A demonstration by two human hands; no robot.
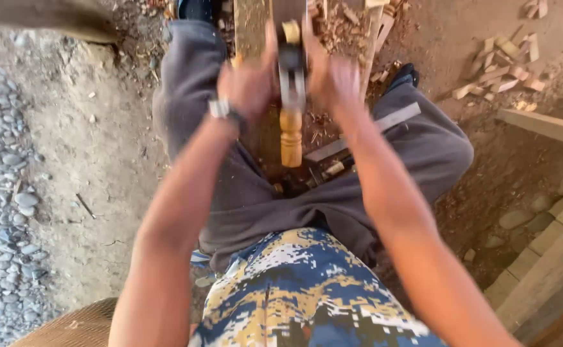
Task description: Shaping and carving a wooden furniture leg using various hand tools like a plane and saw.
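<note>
While the person sits astride a long plank (250,32) that runs away between the knees, both hands clasp a wooden hand plane (291,77) from either side. The left hand (250,83), a watch (219,108) on its wrist, has its fingers curled round the plane's body; the right hand (333,80) mirrors it, a grip that looks suited to pressing the tool flat on the wood. A turned wooden handle (291,136) juts back toward the person. Shavings (342,29) lie at the plank's far end, offcuts (506,64) on the ground to the right. Blade and sole are hidden under the hands; a flat metal strip (365,138) by the right thigh is hard to identify.
</note>
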